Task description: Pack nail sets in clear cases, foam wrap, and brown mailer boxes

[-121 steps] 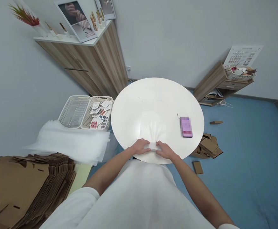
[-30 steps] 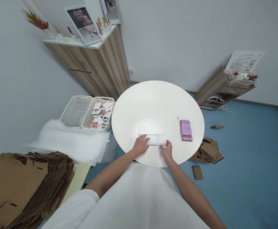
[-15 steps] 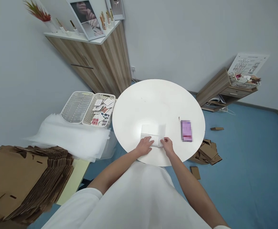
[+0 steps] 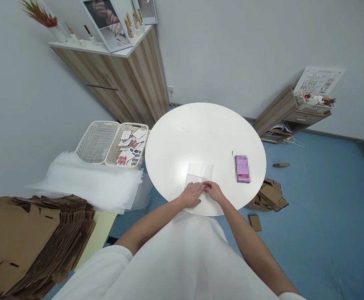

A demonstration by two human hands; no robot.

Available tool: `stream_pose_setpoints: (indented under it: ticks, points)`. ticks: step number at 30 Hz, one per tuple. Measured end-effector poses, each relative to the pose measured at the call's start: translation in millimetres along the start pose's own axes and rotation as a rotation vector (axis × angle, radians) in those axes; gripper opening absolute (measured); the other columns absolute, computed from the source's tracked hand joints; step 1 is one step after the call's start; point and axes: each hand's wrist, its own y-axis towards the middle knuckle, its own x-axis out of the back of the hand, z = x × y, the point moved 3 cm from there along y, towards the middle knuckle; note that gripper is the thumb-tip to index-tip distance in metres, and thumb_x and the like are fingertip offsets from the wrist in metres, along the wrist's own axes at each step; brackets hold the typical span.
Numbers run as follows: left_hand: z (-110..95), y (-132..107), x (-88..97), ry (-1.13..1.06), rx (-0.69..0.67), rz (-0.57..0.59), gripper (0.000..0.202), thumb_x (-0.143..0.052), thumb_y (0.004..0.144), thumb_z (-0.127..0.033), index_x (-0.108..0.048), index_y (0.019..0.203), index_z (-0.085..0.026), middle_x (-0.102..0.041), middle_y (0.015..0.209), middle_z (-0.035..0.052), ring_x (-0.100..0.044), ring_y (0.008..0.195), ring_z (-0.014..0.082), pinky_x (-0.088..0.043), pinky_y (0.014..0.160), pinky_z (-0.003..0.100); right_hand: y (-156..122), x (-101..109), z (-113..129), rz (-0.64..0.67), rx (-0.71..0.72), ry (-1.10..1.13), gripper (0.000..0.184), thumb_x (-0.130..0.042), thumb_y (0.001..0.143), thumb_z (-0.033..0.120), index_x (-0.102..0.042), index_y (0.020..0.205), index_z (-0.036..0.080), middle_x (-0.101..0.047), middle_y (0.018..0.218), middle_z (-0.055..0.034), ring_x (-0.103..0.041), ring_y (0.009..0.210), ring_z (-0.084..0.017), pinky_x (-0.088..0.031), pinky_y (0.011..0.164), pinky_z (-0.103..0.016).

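A thin, translucent white sheet (image 4: 201,170), partly folded, lies near the front edge of the round white table (image 4: 175,137). My left hand (image 4: 192,195) rests flat on the near part of the sheet, fingers stretched out toward the right. Right beside it, with fingertips touching or nearly so, my right hand (image 4: 214,191) is closed in a pinch at the sheet's near right side. Whatever the folds may cover is hidden under my fingers. To the right on the table sits a purple, blurred-out rectangular item (image 4: 242,169), apart from both hands.
At left stand white baskets, one holding printed cards (image 4: 132,146), one clear plastic pieces (image 4: 97,139). Nearer are stacked translucent sheets (image 4: 91,181) and flattened cardboard boxes (image 4: 22,237). Cardboard pieces (image 4: 271,196) lie on the floor at right. A wooden cabinet (image 4: 116,91) stands behind.
My right hand has moved left, bringing the sheet's right side inward over itself, and now meets my left hand. The left hand stays pressed on the sheet. The whole view has shifted slightly.
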Motion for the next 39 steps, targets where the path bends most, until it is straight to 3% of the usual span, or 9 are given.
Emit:
stream_pose_setpoints:
  ticks: [6,10,12,16,20,24,27,31,39]
  points:
    - [3,-4,-8.3,0.053,-0.031,0.036,0.059,-0.052,0.072,-0.028,-0.03,0.127,-0.023,-0.026,0.139,0.0086,-0.023,0.126,0.0264,-0.013,0.101,0.043,-10,11,-9,-0.199,0.088,-0.268,0.043,-0.043,0.076,0.026,-0.045,0.119,0.019,-0.049,0.113,-0.01,-0.056,0.083,-0.017,-0.045,0.076,-0.033]
    - [6,-11,-7.9,-0.004,0.018,0.032,0.057,-0.052,0.072,-0.03,-0.032,0.126,-0.024,-0.021,0.141,0.0062,-0.017,0.128,0.0256,-0.013,0.102,0.041,-14,-4,-7,-0.061,0.162,-0.498,0.054,-0.045,0.077,0.022,-0.031,0.129,0.021,-0.026,0.133,-0.0118,-0.047,0.107,-0.022,-0.041,0.084,-0.034]
    - [14,-16,-7.1,-0.082,0.211,-0.03,0.055,-0.051,0.073,-0.034,-0.033,0.125,-0.025,-0.017,0.142,0.0063,-0.014,0.129,0.0266,-0.013,0.102,0.042,-13,-10,-7,-0.022,0.136,-0.534,0.055,-0.042,0.079,0.021,-0.026,0.131,0.021,-0.021,0.136,-0.0117,-0.045,0.11,-0.021,-0.041,0.085,-0.033]
    - [35,-33,-12.4,-0.385,0.884,-0.218,0.064,-0.051,0.074,-0.042,-0.025,0.128,-0.018,-0.018,0.139,0.0144,-0.016,0.128,0.0311,-0.022,0.098,0.045,-7,-14,-4,0.011,0.123,-0.554,0.056,-0.041,0.08,0.021,-0.021,0.132,0.022,-0.017,0.137,-0.0116,-0.044,0.111,-0.021,-0.039,0.087,-0.032]
    - [40,-33,-22.6,-0.765,1.118,-0.36,0.074,-0.059,0.068,-0.041,-0.022,0.126,-0.015,-0.027,0.133,0.0159,-0.03,0.122,0.0256,-0.031,0.096,0.035,-1,-15,0,0.066,0.159,-0.534,0.057,-0.041,0.079,0.022,-0.021,0.132,0.023,-0.017,0.136,-0.0109,-0.046,0.108,-0.02,-0.04,0.086,-0.031]
    - [42,-27,-27.3,-1.052,1.353,-0.521,0.076,-0.065,0.064,-0.039,-0.023,0.124,-0.015,-0.042,0.119,0.0146,-0.051,0.099,0.019,-0.044,0.077,0.029,2,-18,1,0.07,0.183,-0.519,0.058,-0.042,0.078,0.02,-0.021,0.132,0.024,-0.018,0.136,-0.0096,-0.045,0.109,-0.02,-0.039,0.086,-0.032]
    - [43,-19,-24.7,-1.175,1.286,-0.515,0.059,-0.064,0.066,-0.033,-0.037,0.114,-0.014,-0.055,0.095,0.0084,-0.057,0.072,0.013,-0.045,0.062,0.025,3,-19,0,0.067,0.201,-0.503,0.057,-0.043,0.077,0.02,-0.024,0.13,0.023,-0.019,0.135,-0.0098,-0.044,0.111,-0.021,-0.04,0.086,-0.032]
    - [42,-13,-16.7,-1.153,1.139,-0.465,0.02,-0.061,0.066,-0.024,-0.055,0.082,-0.015,-0.056,0.069,0.0009,-0.052,0.058,0.0096,-0.041,0.054,0.022,5,-18,-2,0.061,0.209,-0.481,0.055,-0.048,0.075,0.02,-0.03,0.127,0.022,-0.021,0.134,-0.01,-0.047,0.106,-0.021,-0.041,0.083,-0.032]
    - [16,6,-2.8,-0.634,0.758,-0.295,0.007,-0.052,0.064,-0.012,-0.054,0.067,-0.018,-0.05,0.057,-0.0036,-0.048,0.056,0.0098,-0.039,0.054,0.021,15,-21,3,0.045,0.097,-0.354,0.054,-0.055,0.066,0.015,-0.042,0.118,0.022,-0.045,0.108,-0.0085,-0.053,0.091,-0.019,-0.041,0.074,-0.029]
